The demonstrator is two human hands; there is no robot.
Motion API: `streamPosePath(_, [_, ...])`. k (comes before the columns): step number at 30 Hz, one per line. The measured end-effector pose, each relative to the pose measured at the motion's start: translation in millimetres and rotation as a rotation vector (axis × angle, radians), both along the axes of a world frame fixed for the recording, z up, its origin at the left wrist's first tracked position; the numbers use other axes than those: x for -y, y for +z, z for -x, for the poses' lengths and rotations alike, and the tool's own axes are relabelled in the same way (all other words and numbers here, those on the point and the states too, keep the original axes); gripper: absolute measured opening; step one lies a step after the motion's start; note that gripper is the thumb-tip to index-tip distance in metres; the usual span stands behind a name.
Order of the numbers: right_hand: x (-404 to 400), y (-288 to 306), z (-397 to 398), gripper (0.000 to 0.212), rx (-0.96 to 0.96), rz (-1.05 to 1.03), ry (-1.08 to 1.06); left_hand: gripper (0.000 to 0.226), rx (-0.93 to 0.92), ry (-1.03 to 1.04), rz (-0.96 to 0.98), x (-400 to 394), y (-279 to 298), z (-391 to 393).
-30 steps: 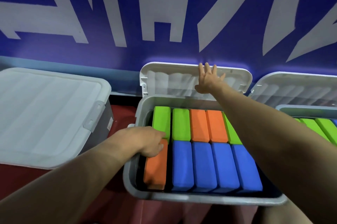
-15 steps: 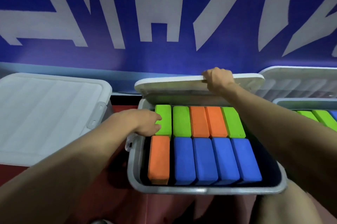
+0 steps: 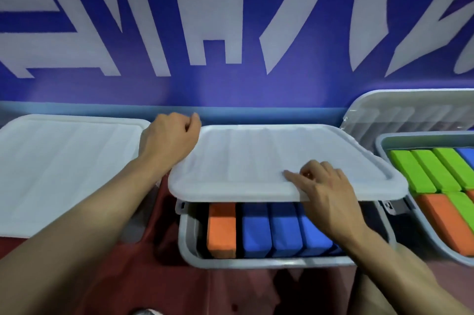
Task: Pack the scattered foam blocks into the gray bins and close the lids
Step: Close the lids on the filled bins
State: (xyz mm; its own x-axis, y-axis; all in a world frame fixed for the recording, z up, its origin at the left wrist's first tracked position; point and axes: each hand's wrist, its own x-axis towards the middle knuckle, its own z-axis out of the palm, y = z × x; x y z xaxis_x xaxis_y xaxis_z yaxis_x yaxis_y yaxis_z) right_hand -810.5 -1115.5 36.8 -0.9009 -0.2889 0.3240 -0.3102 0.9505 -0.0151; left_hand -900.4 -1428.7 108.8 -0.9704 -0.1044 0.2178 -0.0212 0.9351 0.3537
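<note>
With the right hand (image 3: 331, 201) grasping the front edge of the lid (image 3: 269, 160) and the left hand (image 3: 169, 140) clenched at its left corner, lower it evenly onto the middle bin (image 3: 256, 262) until the rims meet all around.

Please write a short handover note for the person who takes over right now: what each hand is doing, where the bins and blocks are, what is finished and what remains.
Left hand: loosely curled at the back left corner of the middle lid.
Right hand: its grip is on the lid's front edge, the fingers on top.
Middle bin: packed. One orange block and blue blocks show under the lid, which is lowered but not yet shut at the front.
Left bin: lid on.
Right bin: holds green and orange blocks, its lid standing open.
Left to do: press the middle lid shut, then close the right one.
</note>
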Motion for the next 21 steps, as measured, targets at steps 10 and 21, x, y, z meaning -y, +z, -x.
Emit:
streamPosePath(10, [-2,-58,-75,0.068,0.204,-0.019,0.037,0.082,0.766,-0.087,0.258,12,-83,3])
streamPosePath(21, [-23,-83,-67,0.066,0.503,0.174,0.043,0.082,0.873,-0.148,0.350,4,-125,-11])
